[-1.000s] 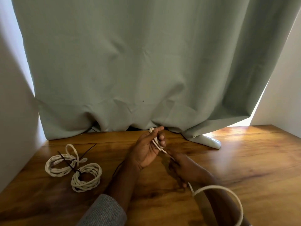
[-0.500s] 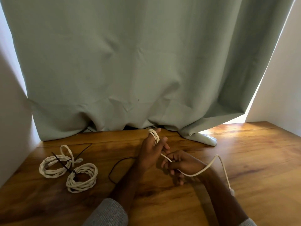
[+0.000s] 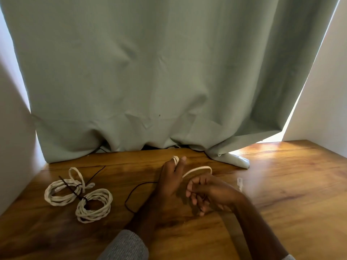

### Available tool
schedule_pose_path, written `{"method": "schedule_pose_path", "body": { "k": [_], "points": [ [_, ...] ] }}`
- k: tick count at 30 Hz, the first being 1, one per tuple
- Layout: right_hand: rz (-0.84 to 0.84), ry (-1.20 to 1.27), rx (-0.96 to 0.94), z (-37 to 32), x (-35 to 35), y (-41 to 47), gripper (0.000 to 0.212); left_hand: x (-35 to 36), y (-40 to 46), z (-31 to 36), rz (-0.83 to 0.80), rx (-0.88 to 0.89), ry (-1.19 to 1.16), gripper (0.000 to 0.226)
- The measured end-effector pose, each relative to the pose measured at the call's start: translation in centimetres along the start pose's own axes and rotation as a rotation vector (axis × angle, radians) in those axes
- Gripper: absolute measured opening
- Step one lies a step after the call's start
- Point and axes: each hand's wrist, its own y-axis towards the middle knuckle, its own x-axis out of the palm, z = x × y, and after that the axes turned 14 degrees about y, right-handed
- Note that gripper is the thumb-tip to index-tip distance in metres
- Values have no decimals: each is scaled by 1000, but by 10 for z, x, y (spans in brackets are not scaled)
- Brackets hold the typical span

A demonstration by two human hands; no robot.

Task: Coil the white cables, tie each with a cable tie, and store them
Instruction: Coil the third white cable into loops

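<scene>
Your left hand (image 3: pixel 170 182) stands edge-up near the middle of the table, its fingertips (image 3: pixel 183 158) pinched around a small stack of turns of the white cable (image 3: pixel 197 169) at the far end of the hand; the grip is closed and narrow, with only the top of the turns showing above the thumb. Just to its right, your right hand (image 3: pixel 208 192) is curled loosely, fingers half bent, and the cable arcs from the left hand over to it; motion blur keeps me from telling whether those fingers actually clamp the strand or only guide it. A moment ago the slack trailed in a long loop off the near right side; now that loop is drawn up short between your hands, and the blurred white connector end (image 3: pixel 239 182) lies on the wood just right of your right hand. I read that as the coil being nearly wound, with only the tail left before tying. A loose black cable tie (image 3: pixel 135 192) curves on the table beside your left wrist, within reach for that step. Well to the left, two finished white coils (image 3: pixel 78 194) lie touching each other, each cinched with a black tie, not yet stored. The wooden table (image 3: pixel 281 212) is glossy and otherwise bare, lit from the far right where daylight slips past a sage-green curtain (image 3: pixel 150 72) that hangs down to its far edge, with pale walls on both sides.
</scene>
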Motion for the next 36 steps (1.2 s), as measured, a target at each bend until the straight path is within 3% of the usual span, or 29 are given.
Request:
{"method": "schedule_pose_path", "body": {
  "k": [2, 5, 7, 13, 18, 22, 27, 32, 36],
  "points": [
    [-12, -67, -234, -4, 5, -2, 15, -2, 2, 0, -69, -32, -14, 45],
    [299, -410, -818, -5, 13, 6, 15, -6, -4, 12, -171, -95, -131, 47],
    [479, -686, -1005, -1, 10, 14, 9, -8, -6, 17, -231, -132, -220, 47],
    [528, -943, -844, 15, -19, 27, 33, -3, -6, 21, -368, -230, -369, 50],
    [506, -825, -824, 15, -28, 27, 16, -5, -8, 19, -618, -247, -521, 78],
    [467, -713, -815, 17, -24, 29, 15, -10, -8, 16, -808, -216, -647, 82],
    [433, -591, -811, 17, -22, 29, 16, -15, -8, 15, -879, -210, -775, 70],
    [431, -322, -626, 21, -18, 26, 23, -18, -8, 13, -932, -123, -1069, 61],
    [383, -547, -577, 23, -20, 29, 22, -22, -1, 8, -905, -78, -1332, 65]
  ]
}}
